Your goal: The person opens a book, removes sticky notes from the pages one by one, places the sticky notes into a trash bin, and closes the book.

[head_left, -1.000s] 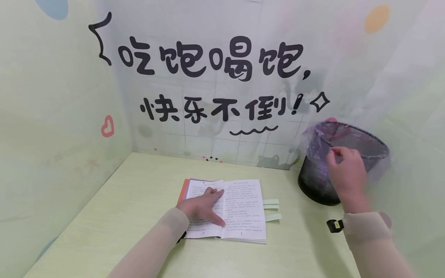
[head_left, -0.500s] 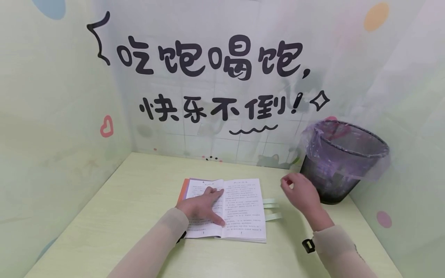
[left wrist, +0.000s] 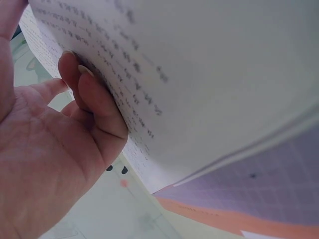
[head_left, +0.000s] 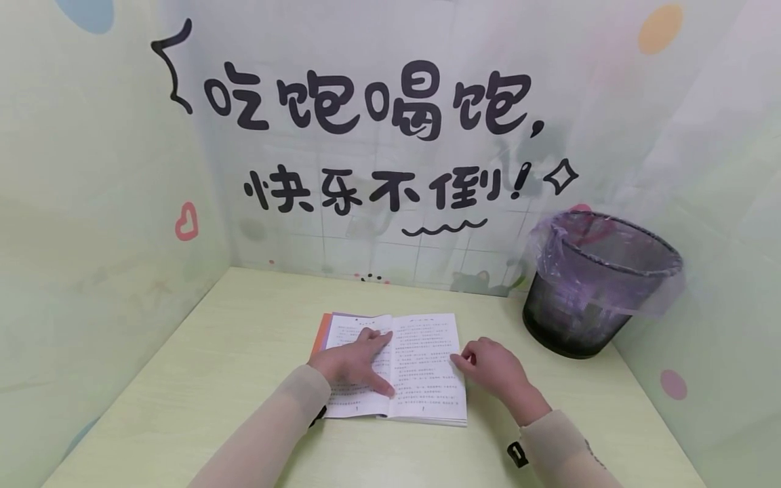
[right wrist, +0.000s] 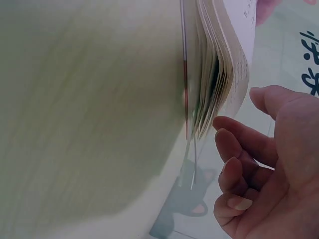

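Note:
An open book lies on the table, its purple and orange cover edges showing at the left. My left hand presses on the left page beside the spine, thumb and forefinger spread. In the left wrist view its other fingers bend against the printed page. At the right page's outer edge is my right hand. The right wrist view shows its thumb and forefinger apart, close to the fanned page edges. Thin pale tabs stick out of the book there; the hand hides them in the head view.
A black bin with a purple plastic liner stands at the back right corner of the table. Printed wall sheets enclose the back and both sides.
My right hand has moved from over the bin, left and down, to the book's right edge. My left hand has stayed on the left page.

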A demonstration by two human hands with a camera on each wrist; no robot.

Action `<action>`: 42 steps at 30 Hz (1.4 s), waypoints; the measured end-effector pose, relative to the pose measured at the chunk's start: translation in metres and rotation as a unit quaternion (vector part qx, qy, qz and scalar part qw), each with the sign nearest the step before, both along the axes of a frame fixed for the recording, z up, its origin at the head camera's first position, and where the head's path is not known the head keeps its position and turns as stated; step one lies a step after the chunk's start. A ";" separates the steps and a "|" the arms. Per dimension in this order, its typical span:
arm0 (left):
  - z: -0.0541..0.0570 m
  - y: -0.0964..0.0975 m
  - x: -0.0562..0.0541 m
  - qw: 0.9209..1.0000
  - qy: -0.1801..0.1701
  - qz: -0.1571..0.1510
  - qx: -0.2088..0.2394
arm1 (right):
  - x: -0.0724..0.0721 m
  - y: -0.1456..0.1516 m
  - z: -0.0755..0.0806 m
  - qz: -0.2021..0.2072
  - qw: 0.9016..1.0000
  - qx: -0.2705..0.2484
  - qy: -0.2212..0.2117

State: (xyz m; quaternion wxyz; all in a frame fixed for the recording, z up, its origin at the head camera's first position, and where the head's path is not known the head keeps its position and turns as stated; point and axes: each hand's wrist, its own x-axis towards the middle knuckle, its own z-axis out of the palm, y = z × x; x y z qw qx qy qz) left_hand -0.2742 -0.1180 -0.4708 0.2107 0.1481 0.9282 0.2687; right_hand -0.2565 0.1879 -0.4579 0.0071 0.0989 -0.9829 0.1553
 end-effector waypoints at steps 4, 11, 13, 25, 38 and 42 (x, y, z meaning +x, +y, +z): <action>0.000 0.001 0.000 1.000 0.000 0.001 0.001 | 0.002 -0.002 -0.003 -0.008 1.000 0.006 -0.010; 0.000 0.000 0.000 1.000 -0.002 0.003 0.001 | 0.005 -0.003 -0.007 -0.006 1.000 0.000 -0.018; 0.000 0.000 0.000 1.000 -0.002 0.002 0.002 | 0.006 -0.003 -0.008 -0.006 1.000 0.000 -0.016; 0.001 0.001 0.001 1.000 -0.005 0.004 0.004 | 0.013 -0.014 -0.006 -0.001 0.996 0.081 0.030; 0.003 0.002 0.002 1.000 -0.003 0.007 0.005 | 0.023 -0.022 -0.002 0.020 0.987 0.136 0.086; 0.003 0.001 0.002 1.000 -0.006 0.005 0.008 | 0.023 -0.021 -0.001 0.023 0.990 0.109 0.082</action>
